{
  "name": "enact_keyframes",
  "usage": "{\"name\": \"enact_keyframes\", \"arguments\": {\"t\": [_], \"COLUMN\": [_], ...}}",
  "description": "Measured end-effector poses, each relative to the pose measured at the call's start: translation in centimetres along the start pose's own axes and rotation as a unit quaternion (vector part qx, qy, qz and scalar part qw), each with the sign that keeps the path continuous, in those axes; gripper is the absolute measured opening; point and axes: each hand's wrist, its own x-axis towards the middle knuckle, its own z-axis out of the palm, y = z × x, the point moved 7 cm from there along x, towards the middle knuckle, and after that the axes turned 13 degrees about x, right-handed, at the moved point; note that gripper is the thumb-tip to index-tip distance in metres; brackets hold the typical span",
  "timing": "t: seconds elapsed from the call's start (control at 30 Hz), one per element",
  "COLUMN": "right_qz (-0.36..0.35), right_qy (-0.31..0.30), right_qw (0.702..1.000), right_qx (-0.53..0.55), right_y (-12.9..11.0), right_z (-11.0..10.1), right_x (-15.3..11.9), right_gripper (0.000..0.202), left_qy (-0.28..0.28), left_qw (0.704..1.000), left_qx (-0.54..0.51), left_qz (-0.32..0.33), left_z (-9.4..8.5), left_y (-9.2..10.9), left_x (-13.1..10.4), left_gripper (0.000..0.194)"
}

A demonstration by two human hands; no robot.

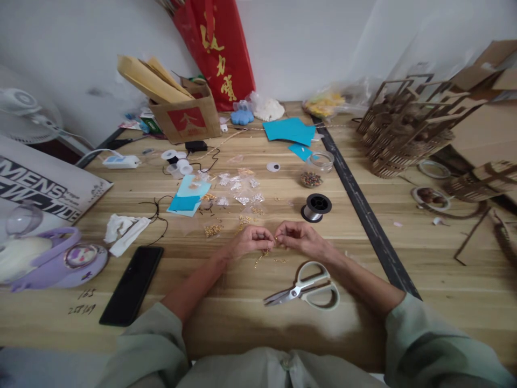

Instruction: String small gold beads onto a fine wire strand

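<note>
My left hand (255, 240) and my right hand (298, 237) meet over the middle of the wooden table, fingertips pinched close together. From the left fingers hangs a short gold chain (260, 259). The right thumb and forefinger pinch a tiny gold piece at the same spot, too small to make out. A loose bit of gold chain (280, 261) lies just below the hands. Closer to me are scissors (301, 291) with pale handles, blades pointing left. A spool of thin clear or silvery line (316, 208) stands beyond my right hand.
Small bags of gold beads (213, 230) and silver findings (243, 197) lie beyond my left hand. A bead jar (312, 179) stands behind the spool. At left lie a black phone (131, 285) and blue cards (184, 202); wooden baskets (404, 129) stand at right.
</note>
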Motion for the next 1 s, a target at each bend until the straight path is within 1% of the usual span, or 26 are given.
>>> {"name": "enact_keyframes", "arguments": {"t": [0.13,0.27,0.53,0.63,0.77,0.87,1.0], "right_qz": [0.021,0.032,0.075,0.078,0.069,0.055,0.040], "right_qy": [0.006,0.021,0.031,0.043,0.056,0.064,0.074], "right_qw": [0.995,0.985,0.971,0.963,0.960,0.964,0.974], "right_qx": [0.093,0.166,0.227,0.254,0.264,0.251,0.212], "right_y": [1.0,1.5,2.3,2.3,2.0,1.7,1.4], "right_z": [-0.2,-0.4,-0.6,-1.0,-1.4,-1.7,-2.0], "right_x": [0.3,0.3,0.4,0.4,0.5,0.6,0.6], "right_gripper": [0.027,0.023,0.020,0.021,0.022,0.021,0.020], "left_qy": [0.011,0.010,0.020,0.029,0.029,0.031,0.049], "left_qw": [1.000,1.000,0.997,0.997,0.997,0.997,0.991], "left_qx": [0.002,0.005,0.067,0.075,0.061,0.064,0.123], "left_qz": [0.002,0.005,0.018,0.018,0.024,0.026,0.026], "left_z": [-0.1,-0.1,-0.5,-0.7,-1.0,-1.3,-1.6], "left_y": [0.4,0.6,0.2,0.1,0.4,0.4,0.2], "left_x": [-0.1,-0.1,0.4,0.4,0.2,0.2,0.4], "left_gripper": [0.029,0.029,0.027,0.027,0.030,0.031,0.025]}}
